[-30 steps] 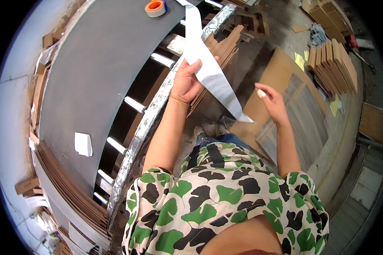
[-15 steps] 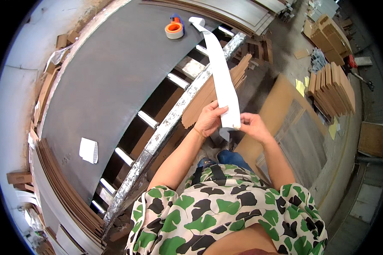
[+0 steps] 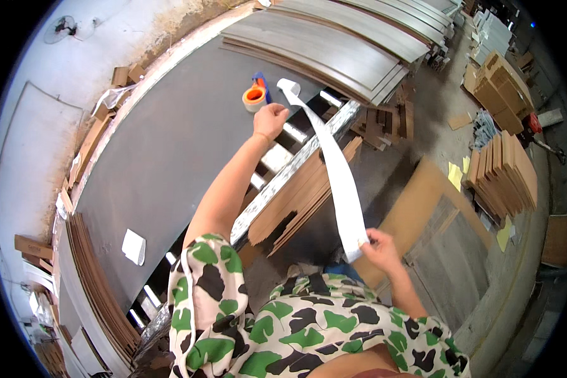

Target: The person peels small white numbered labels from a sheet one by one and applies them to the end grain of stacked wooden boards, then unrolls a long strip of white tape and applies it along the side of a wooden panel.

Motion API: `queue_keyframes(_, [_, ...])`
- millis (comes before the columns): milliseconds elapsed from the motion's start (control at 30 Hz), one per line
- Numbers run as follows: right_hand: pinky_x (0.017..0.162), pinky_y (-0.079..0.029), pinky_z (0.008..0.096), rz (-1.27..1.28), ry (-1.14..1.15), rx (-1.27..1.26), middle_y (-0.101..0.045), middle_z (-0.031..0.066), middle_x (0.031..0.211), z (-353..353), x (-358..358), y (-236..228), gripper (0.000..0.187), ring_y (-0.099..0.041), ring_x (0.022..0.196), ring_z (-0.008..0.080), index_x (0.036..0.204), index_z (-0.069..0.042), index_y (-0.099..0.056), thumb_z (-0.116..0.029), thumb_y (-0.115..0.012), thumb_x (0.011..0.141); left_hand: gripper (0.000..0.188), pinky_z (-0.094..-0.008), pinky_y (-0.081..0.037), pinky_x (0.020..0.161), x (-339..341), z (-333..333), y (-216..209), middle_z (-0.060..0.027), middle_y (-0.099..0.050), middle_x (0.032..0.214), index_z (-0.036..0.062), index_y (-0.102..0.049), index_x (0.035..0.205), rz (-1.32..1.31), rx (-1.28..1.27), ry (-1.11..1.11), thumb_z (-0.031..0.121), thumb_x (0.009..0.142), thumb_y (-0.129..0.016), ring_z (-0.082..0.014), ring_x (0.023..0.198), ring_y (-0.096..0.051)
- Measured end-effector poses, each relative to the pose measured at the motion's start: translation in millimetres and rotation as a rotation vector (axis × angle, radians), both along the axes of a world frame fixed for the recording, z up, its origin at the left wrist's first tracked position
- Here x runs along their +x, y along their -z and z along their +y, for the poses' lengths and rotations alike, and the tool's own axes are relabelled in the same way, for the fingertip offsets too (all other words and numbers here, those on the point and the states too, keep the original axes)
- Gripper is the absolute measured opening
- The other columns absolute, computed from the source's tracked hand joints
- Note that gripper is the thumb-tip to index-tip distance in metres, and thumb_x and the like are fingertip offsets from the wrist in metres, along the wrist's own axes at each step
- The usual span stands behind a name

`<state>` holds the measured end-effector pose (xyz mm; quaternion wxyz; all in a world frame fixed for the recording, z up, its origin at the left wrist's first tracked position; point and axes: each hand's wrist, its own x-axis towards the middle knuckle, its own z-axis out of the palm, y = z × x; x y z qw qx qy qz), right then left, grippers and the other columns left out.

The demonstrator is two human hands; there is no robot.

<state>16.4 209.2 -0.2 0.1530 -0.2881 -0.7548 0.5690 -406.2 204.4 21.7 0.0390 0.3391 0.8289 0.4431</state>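
A long white strip [image 3: 339,170], paper-like, runs from a small white roll [image 3: 288,87] on the dark grey sheet [image 3: 164,151] down toward me. My right hand [image 3: 379,251] pinches its near end, which hangs beyond the sheet's edge. Stretched forward over that edge, my left hand [image 3: 271,121] is loosely closed, with nothing visible in it. Just beyond it stands a tape dispenser [image 3: 256,96], blue and orange with a roll of tape. The left hand seems apart from both the dispenser and the strip.
A worn metal rail with rollers [image 3: 296,133] borders the sheet. Stacked grey panels [image 3: 315,44] lie at the far end. A folded white paper [image 3: 133,247] rests on the sheet at left. Cardboard pieces [image 3: 504,170] stand on the floor at right, near a flat brown board [image 3: 403,208].
My left hand has let go of the strip and moved forward beside the tape dispenser. My right hand has drawn the strip's end lower and slightly right. The view has shifted.
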Motion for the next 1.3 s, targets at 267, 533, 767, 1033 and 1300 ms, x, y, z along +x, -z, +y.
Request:
queue_keyframes(267, [0.065, -0.049, 0.0359, -0.043, -0.068, 0.187, -0.062, 0.0157, 0.079, 49, 26, 7, 0.02, -0.061, 0.073, 0.0302, 0.089, 0.0, -0.065, -0.014, -0.065, 0.075, 0.067, -0.043, -0.04, 0.099, -95, 148, 46, -0.0204, -0.044, 0.129, 0.0133, -0.041, 0.132, 0.324, -0.459, -0.085, 0.02, 0.07, -0.064, -0.0388, 0.119, -0.043])
queue_keyframes(533, [0.062, -0.048, 0.0355, -0.117, -0.08, -0.007, -0.062, 0.0145, 0.078, 76, 40, 30, 0.019, -0.06, 0.069, 0.0281, 0.089, 0.001, -0.065, -0.013, -0.066, 0.075, 0.066, -0.0457, -0.036, 0.1, -126, 182, 74, -0.0221, -0.044, 0.127, 0.0195, -0.038, 0.134, 0.381, -0.9, -0.126, 0.025, 0.073, -0.062, -0.0387, 0.12, -0.042])
queue_keyframes(767, [0.062, -0.048, 0.0363, -0.064, -0.146, 0.064, -0.062, 0.0131, 0.076, 79, 22, 19, 0.018, -0.06, 0.069, 0.0285, 0.088, -0.002, -0.067, -0.011, -0.065, 0.072, 0.058, -0.0372, -0.046, 0.087, -90, 163, 57, -0.0211, -0.056, 0.104, 0.0145, -0.061, 0.114, 0.25, -0.446, 0.073, 0.041, 0.063, -0.067, -0.0331, 0.097, -0.057])
queue_keyframes(1033, [0.059, -0.049, 0.0385, -0.277, -0.511, 0.507, -0.055, 0.0087, 0.066, 49, 29, -22, 0.02, -0.06, 0.066, 0.0283, 0.088, -0.016, -0.07, -0.019, -0.064, 0.069, 0.047, -0.0262, -0.044, 0.059, -68, -20, -35, -0.0019, -0.054, 0.076, 0.0052, -0.065, 0.103, -0.538, 0.12, -0.071, 0.035, 0.067, -0.068, -0.0122, 0.068, -0.054])
queue_keyframes(1300, [0.053, -0.046, 0.0338, -0.092, 0.036, 0.755, -0.054, 0.0081, 0.071, 18, 66, -35, 0.026, -0.054, 0.056, 0.0235, 0.089, -0.008, -0.065, 0.005, -0.063, 0.067, 0.041, -0.0256, -0.032, 0.04, -95, -268, -29, -0.0065, -0.051, 0.06, 0.0029, -0.06, 0.082, -0.751, -0.183, -0.566, 0.042, 0.071, -0.06, -0.0175, 0.046, -0.054])
